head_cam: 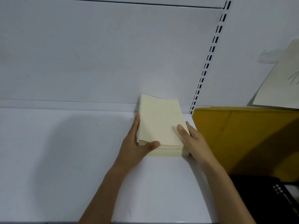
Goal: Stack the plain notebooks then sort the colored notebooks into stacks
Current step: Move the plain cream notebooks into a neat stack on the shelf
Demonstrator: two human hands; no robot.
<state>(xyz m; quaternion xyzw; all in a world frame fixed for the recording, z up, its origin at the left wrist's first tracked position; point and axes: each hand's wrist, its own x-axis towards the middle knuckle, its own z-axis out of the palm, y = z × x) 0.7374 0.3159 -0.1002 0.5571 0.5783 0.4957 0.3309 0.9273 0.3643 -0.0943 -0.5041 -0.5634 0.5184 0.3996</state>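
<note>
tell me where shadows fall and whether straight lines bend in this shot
Head view: a broad shadow lies on the white shelf left of the cream stack of plain notebooks, which shows no glare; a darker shadow crosses the yellow cardboard box; the white upright with black slots leans and bows, wide-angle distortion.

A stack of plain cream notebooks [160, 120] lies on a white shelf [64, 159]. The left hand [135, 147] and the right hand [194, 138] press its sides with straight fingers, thumbs resting on top. A yellow box [242, 135] stands just beside it.
</note>
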